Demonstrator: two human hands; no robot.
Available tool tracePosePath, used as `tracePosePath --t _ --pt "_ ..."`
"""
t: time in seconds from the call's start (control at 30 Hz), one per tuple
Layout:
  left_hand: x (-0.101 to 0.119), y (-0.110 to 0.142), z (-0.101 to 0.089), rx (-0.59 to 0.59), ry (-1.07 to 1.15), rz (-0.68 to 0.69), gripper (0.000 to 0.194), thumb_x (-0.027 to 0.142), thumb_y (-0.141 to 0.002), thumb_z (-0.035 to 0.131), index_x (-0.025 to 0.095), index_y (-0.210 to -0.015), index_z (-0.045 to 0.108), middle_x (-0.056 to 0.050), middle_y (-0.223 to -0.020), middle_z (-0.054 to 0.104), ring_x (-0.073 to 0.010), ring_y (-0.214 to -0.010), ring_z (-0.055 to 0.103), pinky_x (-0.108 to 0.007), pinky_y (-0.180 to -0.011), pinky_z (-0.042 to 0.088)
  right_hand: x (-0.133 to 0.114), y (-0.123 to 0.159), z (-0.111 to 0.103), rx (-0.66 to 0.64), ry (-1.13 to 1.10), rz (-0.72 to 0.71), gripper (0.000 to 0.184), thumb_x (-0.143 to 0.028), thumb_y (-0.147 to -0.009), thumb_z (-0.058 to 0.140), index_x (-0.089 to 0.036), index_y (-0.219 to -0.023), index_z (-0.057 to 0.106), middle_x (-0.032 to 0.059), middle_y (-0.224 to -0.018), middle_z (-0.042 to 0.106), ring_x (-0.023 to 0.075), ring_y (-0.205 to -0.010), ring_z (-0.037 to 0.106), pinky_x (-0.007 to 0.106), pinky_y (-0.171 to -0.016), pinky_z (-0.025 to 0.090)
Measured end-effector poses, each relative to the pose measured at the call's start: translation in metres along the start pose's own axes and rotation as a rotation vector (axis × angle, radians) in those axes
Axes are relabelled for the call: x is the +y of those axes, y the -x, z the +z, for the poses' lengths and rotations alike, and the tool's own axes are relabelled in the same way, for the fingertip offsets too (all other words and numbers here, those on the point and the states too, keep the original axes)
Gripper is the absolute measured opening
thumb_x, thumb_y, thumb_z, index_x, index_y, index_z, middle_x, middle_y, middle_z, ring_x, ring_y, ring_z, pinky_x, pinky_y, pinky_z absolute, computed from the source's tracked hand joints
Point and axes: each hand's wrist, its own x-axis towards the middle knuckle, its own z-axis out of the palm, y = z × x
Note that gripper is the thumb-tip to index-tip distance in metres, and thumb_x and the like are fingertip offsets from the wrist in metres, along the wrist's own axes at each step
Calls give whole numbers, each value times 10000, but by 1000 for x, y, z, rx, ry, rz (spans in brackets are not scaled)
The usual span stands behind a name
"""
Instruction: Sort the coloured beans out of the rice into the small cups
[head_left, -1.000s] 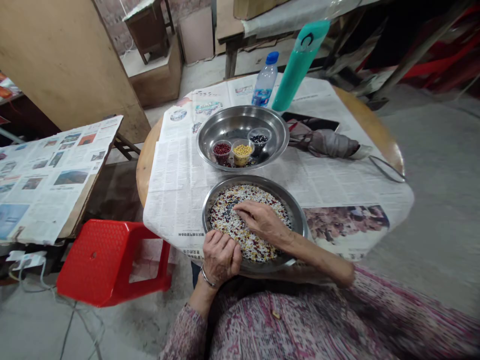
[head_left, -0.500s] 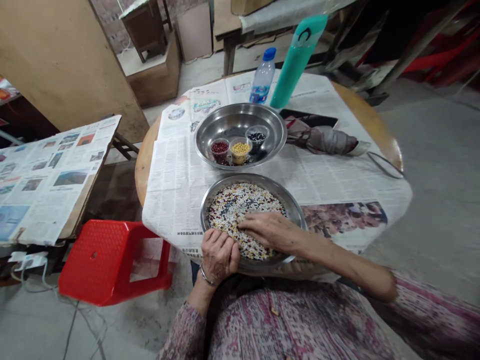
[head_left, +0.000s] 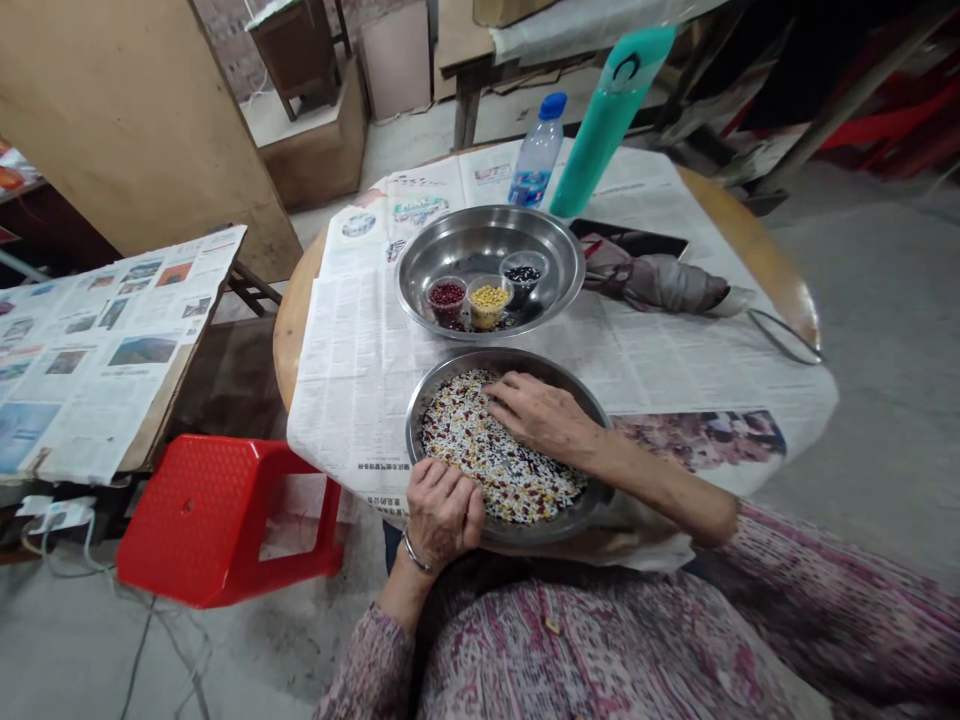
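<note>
A steel pan (head_left: pixel 592 400) full of mixed white, red, yellow and black beans (head_left: pixel 487 465) sits at the near edge of a round table. My right hand (head_left: pixel 544 415) lies palm down on the beans at the pan's far side, fingers curled together on them. My left hand (head_left: pixel 441 510) is closed over the pan's near rim, a bangle on its wrist. Behind it a second steel pan (head_left: pixel 555 250) holds three small cups: red beans (head_left: pixel 446 296), yellow beans (head_left: pixel 488 298) and black beans (head_left: pixel 522 274).
Newspaper (head_left: pixel 352 370) covers the round table (head_left: pixel 757 260). A water bottle (head_left: pixel 537 165), a teal flask (head_left: pixel 607 120) and a folded grey umbrella (head_left: pixel 660 285) lie at the back. A red plastic stool (head_left: pixel 217 515) stands left, beside a paper-covered table (head_left: pixel 105 340).
My right hand has slid from the middle of the bean pan toward its far side. My left hand has stayed on the near rim.
</note>
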Motion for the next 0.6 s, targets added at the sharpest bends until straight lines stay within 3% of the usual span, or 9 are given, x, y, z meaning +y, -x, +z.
tracePosePath --t 0.17,0.3,0.43,0.6 --pt "0 -1 -1 -6 -9 -2 261 180 -923 411 189 -691 529 -30 -662 571 -169 -687 491 -362 -765 407 -5 17 -9 -47 -281 -117 218 -271 -968 473 -205 -1030 671 58 -987 703 181 -898 661 305 -827 513" --pt "1 -1 -2 0 -5 1 255 173 -920 417 187 -689 527 -29 -659 573 -169 -686 492 -360 -765 408 11 32 -12 17 -154 -86 282 -306 -976 435 -177 -1108 648 115 -1096 696 235 -1010 660 377 -895 526" --pt "1 -1 -1 1 -3 -4 264 183 -926 408 189 -695 536 -30 -664 578 -169 -692 508 -363 -776 412 31 56 2 -41 24 -96 481 -419 -906 547 -177 -1321 532 184 -1331 580 343 -1223 560 471 -916 527" --pt "0 -1 -1 -1 -6 -2 273 187 -932 404 188 -696 542 -32 -670 584 -169 -702 514 -367 -787 419 32 77 21 -55 -50 -114 528 -357 -889 578 -194 -1379 463 171 -1372 547 314 -1287 516 445 -989 499"
